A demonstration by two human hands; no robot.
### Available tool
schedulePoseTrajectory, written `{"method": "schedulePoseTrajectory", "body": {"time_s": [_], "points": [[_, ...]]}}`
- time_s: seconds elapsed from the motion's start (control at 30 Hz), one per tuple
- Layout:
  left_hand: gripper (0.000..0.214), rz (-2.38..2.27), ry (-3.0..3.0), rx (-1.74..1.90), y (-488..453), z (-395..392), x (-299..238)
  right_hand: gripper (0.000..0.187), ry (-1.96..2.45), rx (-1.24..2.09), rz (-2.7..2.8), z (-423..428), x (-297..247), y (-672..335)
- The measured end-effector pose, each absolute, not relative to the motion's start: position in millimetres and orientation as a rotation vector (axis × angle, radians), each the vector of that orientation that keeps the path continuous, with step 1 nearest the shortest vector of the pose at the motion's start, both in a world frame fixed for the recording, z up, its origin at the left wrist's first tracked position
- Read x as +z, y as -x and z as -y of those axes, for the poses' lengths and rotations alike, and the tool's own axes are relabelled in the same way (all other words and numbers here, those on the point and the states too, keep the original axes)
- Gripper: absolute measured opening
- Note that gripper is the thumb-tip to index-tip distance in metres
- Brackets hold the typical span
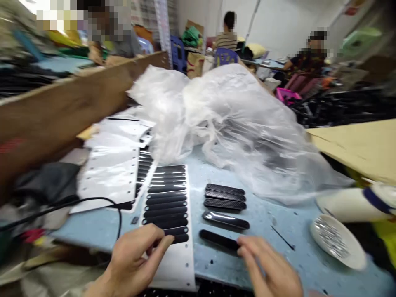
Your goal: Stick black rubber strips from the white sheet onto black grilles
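My left hand point(136, 258) rests on the lower end of a white backing sheet point(176, 264) that carries a column of black oval strips point(167, 202); its fingers curl with the tips on the lowest strip. My right hand point(269, 266) lies at the bottom right, fingers together, tips touching the end of a loose black oval strip point(218, 240) on the blue table point(272, 222). Several more loose black strips point(225, 196) lie just beyond it, one glossy point(225, 219).
A big crumpled clear plastic bag point(235, 119) fills the middle of the table. More white sheets point(114, 165) lie left, with a black cable point(93, 202). A white dish of small metal parts point(337, 241) sits right. A brown board point(62, 107) runs along the left. Other people sit behind.
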State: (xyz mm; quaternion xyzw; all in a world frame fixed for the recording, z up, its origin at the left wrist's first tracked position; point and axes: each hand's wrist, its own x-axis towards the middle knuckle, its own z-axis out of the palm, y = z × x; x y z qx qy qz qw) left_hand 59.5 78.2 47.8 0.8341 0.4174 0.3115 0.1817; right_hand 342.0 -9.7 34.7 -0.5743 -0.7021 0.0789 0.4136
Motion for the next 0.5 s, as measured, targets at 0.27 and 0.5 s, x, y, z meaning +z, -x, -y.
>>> {"method": "schedulePoseTrajectory", "body": {"time_s": [0.27,0.5], "points": [[0.024,-1.629,-1.377,0.741,3.9,-13.4,15.8,0.031,1.115,0.073,2.155,-16.9,-8.5,-194.4],[0.030,-1.083,-0.547,0.929,-13.7,7.3,18.3,0.014,1.095,0.227,2.125,7.8,-2.4,-206.1]]}}
